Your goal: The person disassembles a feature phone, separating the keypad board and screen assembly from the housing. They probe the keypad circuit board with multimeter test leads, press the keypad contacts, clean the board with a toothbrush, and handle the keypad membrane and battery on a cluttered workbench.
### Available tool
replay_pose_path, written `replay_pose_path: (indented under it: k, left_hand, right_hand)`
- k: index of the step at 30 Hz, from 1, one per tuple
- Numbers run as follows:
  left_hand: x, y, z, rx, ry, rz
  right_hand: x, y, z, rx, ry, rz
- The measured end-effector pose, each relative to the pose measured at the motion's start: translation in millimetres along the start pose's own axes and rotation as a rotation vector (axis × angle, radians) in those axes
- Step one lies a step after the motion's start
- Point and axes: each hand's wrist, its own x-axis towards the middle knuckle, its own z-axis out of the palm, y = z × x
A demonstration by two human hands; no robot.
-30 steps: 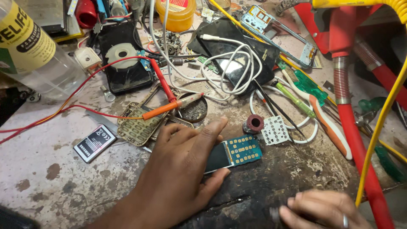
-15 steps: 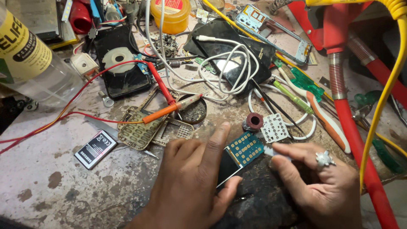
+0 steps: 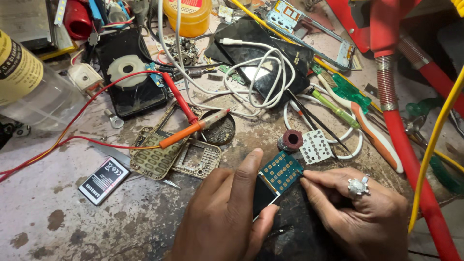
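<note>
A small phone circuit board (image 3: 276, 177), blue-green with gold keypad contacts and a dark screen at its lower end, lies on the worn bench. My left hand (image 3: 227, 215) presses it down, forefinger along its left edge and thumb under the screen. My right hand (image 3: 353, 208), wearing a silver ring, pinches the board's right edge with fingertips together. Whether something small sits between those fingertips is hidden.
A phone keypad frame (image 3: 198, 158), a rubber keypad sheet (image 3: 155, 155), a white keypad membrane (image 3: 315, 146) and a battery (image 3: 103, 180) lie close by. Orange and red probes (image 3: 193, 128), white cables (image 3: 251, 72), screwdrivers (image 3: 338, 108), a red hose (image 3: 411, 159) and a clear bottle (image 3: 29, 82) crowd the bench.
My right hand has come up from the lower right edge to the circuit board's right side. My left hand stays pressed on the board.
</note>
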Motion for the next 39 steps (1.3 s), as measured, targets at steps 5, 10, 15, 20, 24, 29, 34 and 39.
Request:
replay_pose_path:
  k: [5, 10, 15, 20, 24, 29, 34, 39]
  left_hand:
    - [-0.7, -0.1, 1.2, -0.035, -0.018, -0.063]
    - [0.8, 0.3, -0.3, -0.02, 0.048, 0.005]
    - [1.4, 2.3, -0.8, -0.02, 0.076, 0.005]
    - [2.3, 2.3, -0.8, -0.035, 0.063, 0.002]
    - [2.0, 2.5, -0.4, -0.019, 0.068, 0.009]
    - [1.7, 1.8, -0.5, -0.019, 0.062, 0.022]
    - [1.8, 0.2, -1.4, -0.032, 0.05, 0.023]
    - [2.0, -0.9, -1.2, -0.039, 0.063, 0.044]
  right_hand:
    - [-0.3, -2.4, 1.9, 0.003, -0.006, 0.048]
    - [1.6, -2.2, 4.7, 0.079, -0.041, -0.057]
    - [1.8, -2.9, 4.1, 0.047, -0.025, -0.012]
    - [2.7, -2.6, 3.2, 0.035, -0.025, -0.003]
    - [2.1, -2.5, 3.7, 0.01, -0.042, 0.019]
    - [1.8, -4.0, 3.5, 0.001, -0.015, -0.058]
    - [0.4, -4.8, 3.7, 0.001, -0.006, 0.012]
    - [-0.5, -2.7, 4.0, 0.021, -0.011, 0.02]
